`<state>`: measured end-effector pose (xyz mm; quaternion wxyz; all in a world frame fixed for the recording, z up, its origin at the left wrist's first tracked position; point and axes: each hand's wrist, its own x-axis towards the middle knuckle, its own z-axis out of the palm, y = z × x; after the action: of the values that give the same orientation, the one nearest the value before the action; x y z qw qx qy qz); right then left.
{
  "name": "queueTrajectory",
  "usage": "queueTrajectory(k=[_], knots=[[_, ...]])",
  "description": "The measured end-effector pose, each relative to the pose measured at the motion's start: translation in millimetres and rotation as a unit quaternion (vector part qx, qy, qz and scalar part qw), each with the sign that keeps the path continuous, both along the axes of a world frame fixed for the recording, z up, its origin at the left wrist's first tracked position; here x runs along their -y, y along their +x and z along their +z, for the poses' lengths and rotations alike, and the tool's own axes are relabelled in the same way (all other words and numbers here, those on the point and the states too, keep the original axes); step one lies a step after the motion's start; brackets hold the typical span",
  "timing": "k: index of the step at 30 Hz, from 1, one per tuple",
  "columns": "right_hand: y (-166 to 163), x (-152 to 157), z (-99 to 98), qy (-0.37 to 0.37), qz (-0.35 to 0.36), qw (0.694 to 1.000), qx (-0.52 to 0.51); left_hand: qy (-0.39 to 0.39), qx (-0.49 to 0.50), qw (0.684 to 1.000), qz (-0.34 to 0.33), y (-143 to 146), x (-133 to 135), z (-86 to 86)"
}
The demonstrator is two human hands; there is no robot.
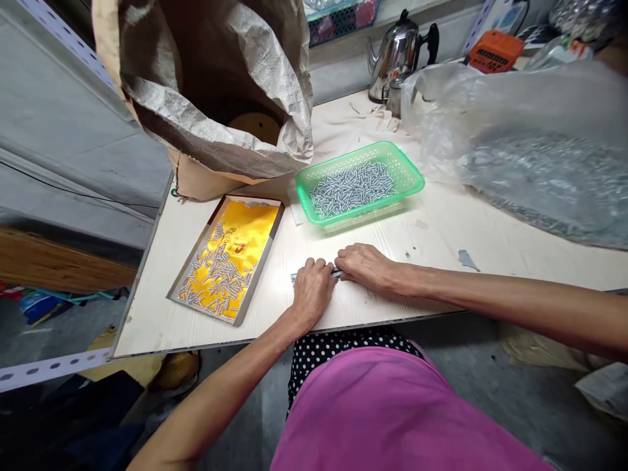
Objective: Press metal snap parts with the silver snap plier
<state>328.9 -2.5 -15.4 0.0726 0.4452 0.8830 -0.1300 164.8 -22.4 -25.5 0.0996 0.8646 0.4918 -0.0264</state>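
Note:
Near the table's front edge, my left hand point(313, 291) is closed over a narrow silvery metal piece point(336, 272). Part of the metal sticks out past the left side of that hand; its kind is hard to make out. Closed fingers of my right hand point(366, 265) grip the right end of the same piece, and the two hands almost touch. To the left lies a shallow tray point(255, 280) with a yellow lining and many small metal pins point(220, 271) scattered in it. Behind my hands stands a green plastic basket point(360, 210) holding a heap of similar pins point(353, 188).
A large open paper-lined sack point(216, 140) stands at the back left. On the right, a clear plastic bag point(540, 176) of metal parts covers much of the table point(422, 252). A steel kettle point(396, 55) and an orange box point(495, 51) are at the back.

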Motion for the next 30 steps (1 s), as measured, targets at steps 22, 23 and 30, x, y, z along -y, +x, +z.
queueTrajectory(k=[22,23,30], knots=[[-11.6,-40.8,-5.0,0.101,-0.036,0.994,-0.017,0.049,0.192,0.979,-0.049,5.4,62.2,-32.0],[-20.9,-35.0,-1.8,0.099,0.004,0.995,-0.029,0.043,0.193,0.979,-0.053,5.0,62.2,-32.5],[-85.3,6.5,0.1,0.059,0.295,0.948,-0.103,-0.01,0.192,0.981,-0.025,3.6,68.4,-45.0]])
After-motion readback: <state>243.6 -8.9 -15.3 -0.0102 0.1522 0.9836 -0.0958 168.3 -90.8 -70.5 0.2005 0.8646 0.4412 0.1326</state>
